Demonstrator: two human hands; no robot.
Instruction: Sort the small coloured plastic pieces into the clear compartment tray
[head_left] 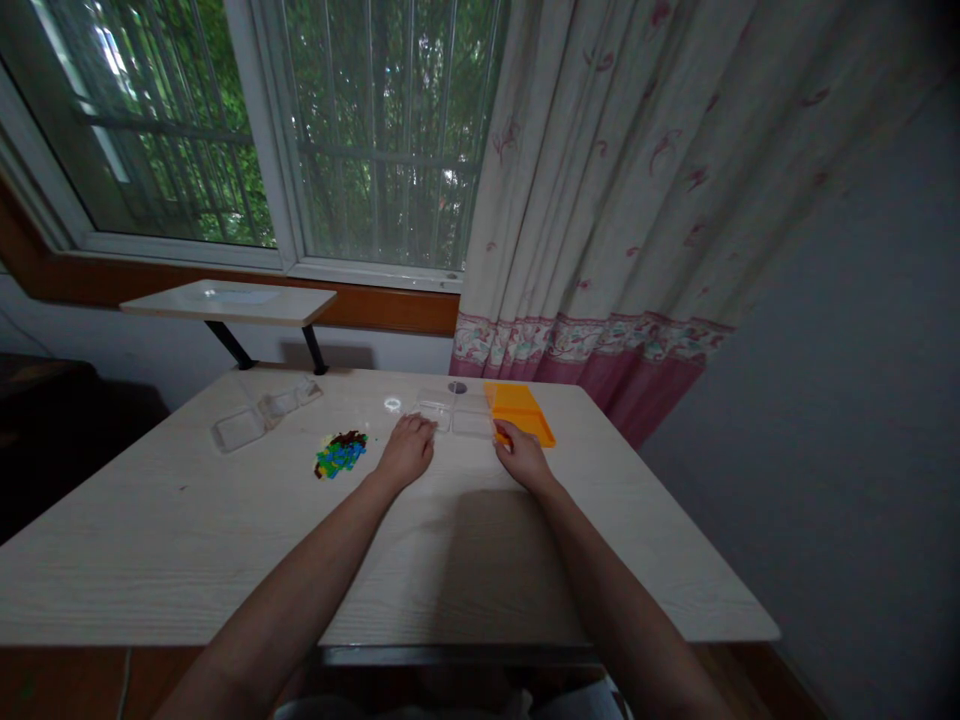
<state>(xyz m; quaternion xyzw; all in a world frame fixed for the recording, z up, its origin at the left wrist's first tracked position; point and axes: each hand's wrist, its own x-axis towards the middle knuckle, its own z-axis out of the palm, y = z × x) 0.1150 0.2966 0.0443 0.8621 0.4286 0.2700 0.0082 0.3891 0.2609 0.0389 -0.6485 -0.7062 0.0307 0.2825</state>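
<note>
Pale tabletop [300, 570] by the window [390, 140], and a clear box [472, 424] lies open between left hand [409, 448] and right hand [521, 457], fingers at its edges, whether clamped I can't tell! Coloured pieces [342, 456] left of the left fingers, orange case [523, 412] beside the right.

bare left hand [409, 448], bare right hand [523, 459], smooth uncovered forearms [300, 570] tapering to narrow wrists [383, 484], finer detail too small to tell

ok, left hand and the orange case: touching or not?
Apart. The head view shows it: the left hand is well to the left of the orange case, with a clear plastic container between them.
</note>
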